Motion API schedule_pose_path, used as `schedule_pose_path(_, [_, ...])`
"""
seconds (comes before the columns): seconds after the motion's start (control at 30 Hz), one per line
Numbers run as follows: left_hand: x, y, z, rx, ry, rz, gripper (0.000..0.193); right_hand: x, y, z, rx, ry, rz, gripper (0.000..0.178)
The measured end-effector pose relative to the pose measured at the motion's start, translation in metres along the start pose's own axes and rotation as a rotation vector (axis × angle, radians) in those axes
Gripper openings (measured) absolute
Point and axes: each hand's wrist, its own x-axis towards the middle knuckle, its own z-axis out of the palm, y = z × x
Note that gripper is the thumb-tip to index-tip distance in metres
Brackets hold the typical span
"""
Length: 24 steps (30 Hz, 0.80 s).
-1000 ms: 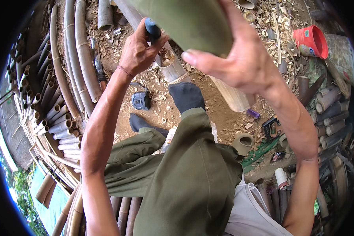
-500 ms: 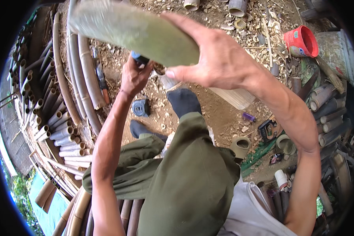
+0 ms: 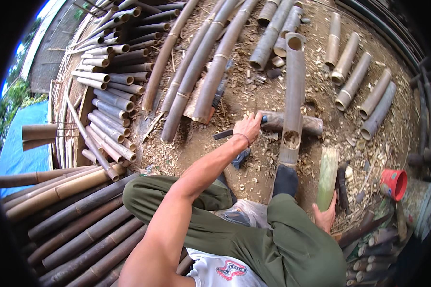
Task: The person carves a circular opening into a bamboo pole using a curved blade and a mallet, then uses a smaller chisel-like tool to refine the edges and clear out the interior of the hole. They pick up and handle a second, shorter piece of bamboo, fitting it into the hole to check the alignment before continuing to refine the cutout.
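Note:
My left hand is closed around a chisel-like tool; its dark flat end shows on one side and a bit of blue on the other. Low on the right, my right hand wraps the lower end of a pale green wooden club, which stands out away from me. Between the hands a grey bamboo pole points away from me, with holes cut in its upper side. It rests across a short bamboo log, and my dark-socked foot is at its near end.
Long bamboo poles lie ahead on the left, beside stacked bamboo tubes. Several short pieces lie at the far right. A red bucket stands at right. Shavings litter the ground; a blue tape measure lies below my left hand.
The club, raised high in front of me before, is now low on the right in my right hand. The view has shifted, showing more ground ahead. My left hand still grips the blue-ended tool.

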Motion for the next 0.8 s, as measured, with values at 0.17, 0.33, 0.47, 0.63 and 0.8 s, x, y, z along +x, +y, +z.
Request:
schedule_pose_path(0.17, [-0.017,-0.043,0.019,-0.066,-0.149,-0.073,0.042,-0.035,0.047,0.037,-0.203,0.124,0.064,0.097])
schedule_pose_path(0.33, [-0.011,-0.098,-0.029,-0.039,0.611,-0.286,0.060,-0.032,0.026,0.043,-0.278,0.138,0.176,0.101])
schedule_pose_path(0.47, [-0.037,-0.239,-0.043,0.100,0.699,-0.973,0.060,-0.030,0.004,0.043,-0.265,0.084,0.239,0.102])
schedule_pose_path(0.63, [-0.121,-0.327,-0.011,-0.195,-0.198,-1.110,0.092,-0.024,0.063,0.050,-0.273,0.017,0.175,0.102])
schedule_pose_path(0.8, [-0.138,-0.301,-0.030,-0.229,0.044,-0.856,0.084,-0.021,0.077,0.042,-0.299,-0.037,0.174,0.101])
